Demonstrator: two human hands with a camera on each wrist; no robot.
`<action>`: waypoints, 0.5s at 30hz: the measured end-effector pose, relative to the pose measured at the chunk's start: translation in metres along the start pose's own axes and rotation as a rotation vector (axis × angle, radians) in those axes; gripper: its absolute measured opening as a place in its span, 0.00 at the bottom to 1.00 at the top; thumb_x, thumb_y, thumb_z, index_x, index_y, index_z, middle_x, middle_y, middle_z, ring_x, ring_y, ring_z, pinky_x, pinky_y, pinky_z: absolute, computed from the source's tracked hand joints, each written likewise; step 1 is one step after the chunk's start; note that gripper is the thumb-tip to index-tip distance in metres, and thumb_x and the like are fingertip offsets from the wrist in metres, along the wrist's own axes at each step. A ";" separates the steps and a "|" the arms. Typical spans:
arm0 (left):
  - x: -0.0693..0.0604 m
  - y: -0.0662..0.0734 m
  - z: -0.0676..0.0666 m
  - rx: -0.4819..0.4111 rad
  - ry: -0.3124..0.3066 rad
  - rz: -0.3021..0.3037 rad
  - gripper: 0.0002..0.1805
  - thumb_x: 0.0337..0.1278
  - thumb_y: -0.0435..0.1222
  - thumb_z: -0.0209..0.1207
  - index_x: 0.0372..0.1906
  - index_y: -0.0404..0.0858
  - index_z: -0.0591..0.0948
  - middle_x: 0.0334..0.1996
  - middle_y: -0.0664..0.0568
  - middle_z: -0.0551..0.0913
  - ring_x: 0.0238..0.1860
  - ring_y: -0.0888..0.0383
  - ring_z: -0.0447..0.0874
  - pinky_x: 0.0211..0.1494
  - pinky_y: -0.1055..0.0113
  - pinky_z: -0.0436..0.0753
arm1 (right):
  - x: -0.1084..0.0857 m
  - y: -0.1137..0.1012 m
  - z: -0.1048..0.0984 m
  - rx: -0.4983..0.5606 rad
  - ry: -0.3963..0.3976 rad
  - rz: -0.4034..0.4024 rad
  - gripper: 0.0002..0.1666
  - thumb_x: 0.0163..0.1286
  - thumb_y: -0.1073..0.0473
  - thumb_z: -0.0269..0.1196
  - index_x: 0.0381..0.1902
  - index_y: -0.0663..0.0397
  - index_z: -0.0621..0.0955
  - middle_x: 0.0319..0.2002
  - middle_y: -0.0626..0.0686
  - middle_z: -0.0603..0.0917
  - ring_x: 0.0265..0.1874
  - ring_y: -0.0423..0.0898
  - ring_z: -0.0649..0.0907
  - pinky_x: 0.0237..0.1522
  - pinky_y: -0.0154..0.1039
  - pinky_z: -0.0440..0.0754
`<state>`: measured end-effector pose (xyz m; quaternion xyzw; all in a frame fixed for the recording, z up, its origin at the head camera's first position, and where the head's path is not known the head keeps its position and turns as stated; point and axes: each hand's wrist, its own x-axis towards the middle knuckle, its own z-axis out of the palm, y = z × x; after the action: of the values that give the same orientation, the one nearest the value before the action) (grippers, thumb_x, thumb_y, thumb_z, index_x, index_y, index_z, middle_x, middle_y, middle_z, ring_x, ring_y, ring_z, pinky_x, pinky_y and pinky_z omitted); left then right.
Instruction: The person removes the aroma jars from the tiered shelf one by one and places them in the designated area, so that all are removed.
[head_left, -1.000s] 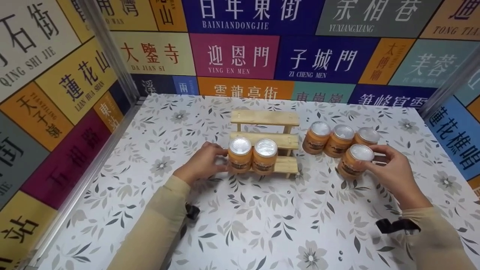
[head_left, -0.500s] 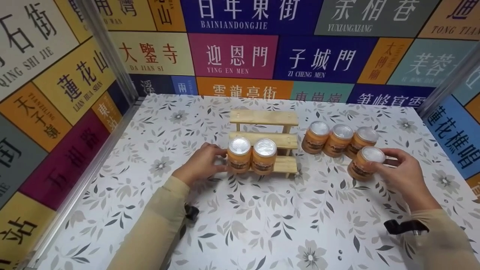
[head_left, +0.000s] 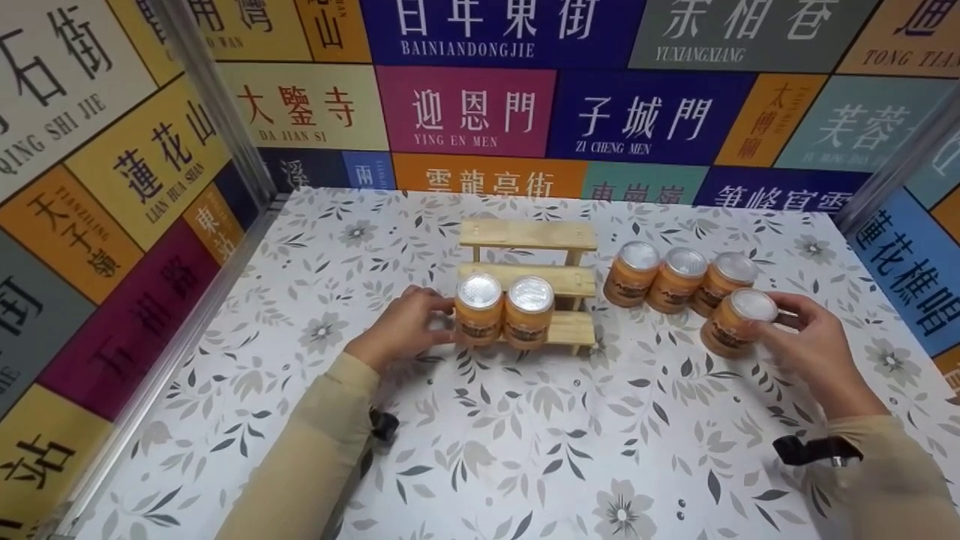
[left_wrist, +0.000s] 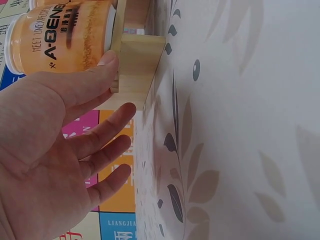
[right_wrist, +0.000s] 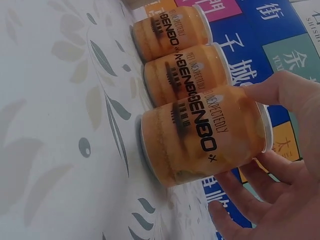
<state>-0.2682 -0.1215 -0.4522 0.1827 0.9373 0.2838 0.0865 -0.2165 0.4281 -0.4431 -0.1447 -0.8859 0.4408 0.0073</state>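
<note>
right hand [head_left: 814,341] grips an orange can [head_left: 729,330]; left hand [head_left: 403,326] is beside two cans [head_left: 478,315] on wooden steps [head_left: 572,328].

- Six cans [head_left: 632,277] (two on the rack [head_left: 529,235], four off it)
- One rack
- Three shelves [head_left: 574,328]
- One left hand [head_left: 405,324]
- One right hand [head_left: 816,349]
- Two sleeves [head_left: 300,450]

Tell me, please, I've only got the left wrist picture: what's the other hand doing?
Observer: The right hand is gripping a jar.
Operator: Ooh! Are there more jars over there?
Observer: Yes, three other jars stand in a row to the right of the wooden stand.
Operator: I only see a bit of that stand. What does the whole thing look like?
Observer: It has three steps, like little stairs.
</note>
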 end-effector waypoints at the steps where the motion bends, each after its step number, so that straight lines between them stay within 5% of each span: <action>1: 0.000 0.000 0.000 0.007 0.002 0.008 0.35 0.54 0.44 0.75 0.69 0.45 0.79 0.56 0.49 0.84 0.59 0.49 0.75 0.66 0.51 0.76 | -0.001 -0.001 0.001 -0.005 0.017 -0.029 0.46 0.66 0.39 0.71 0.76 0.44 0.67 0.69 0.53 0.70 0.57 0.42 0.74 0.50 0.35 0.81; 6: 0.000 0.000 -0.001 0.035 0.017 0.035 0.35 0.54 0.45 0.75 0.68 0.46 0.80 0.56 0.47 0.85 0.59 0.47 0.76 0.66 0.50 0.76 | -0.005 -0.012 0.006 -0.012 0.175 -0.126 0.44 0.66 0.38 0.71 0.75 0.42 0.70 0.69 0.50 0.71 0.63 0.45 0.71 0.61 0.37 0.69; 11: 0.000 0.000 0.000 0.027 0.014 0.022 0.35 0.54 0.46 0.75 0.69 0.48 0.79 0.57 0.48 0.84 0.60 0.48 0.76 0.67 0.49 0.76 | -0.013 -0.028 0.017 0.091 0.360 -0.202 0.34 0.64 0.44 0.74 0.66 0.43 0.79 0.58 0.36 0.77 0.54 0.33 0.74 0.51 0.27 0.71; 15: -0.001 -0.001 0.001 0.021 0.011 0.019 0.35 0.54 0.45 0.75 0.69 0.47 0.79 0.57 0.48 0.84 0.60 0.48 0.76 0.67 0.49 0.75 | -0.020 -0.040 0.027 0.147 0.381 -0.303 0.27 0.65 0.51 0.74 0.61 0.48 0.82 0.54 0.36 0.79 0.51 0.35 0.77 0.46 0.26 0.73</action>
<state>-0.2673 -0.1222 -0.4532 0.1911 0.9388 0.2760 0.0766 -0.2107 0.3788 -0.4263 -0.0897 -0.8455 0.4628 0.2509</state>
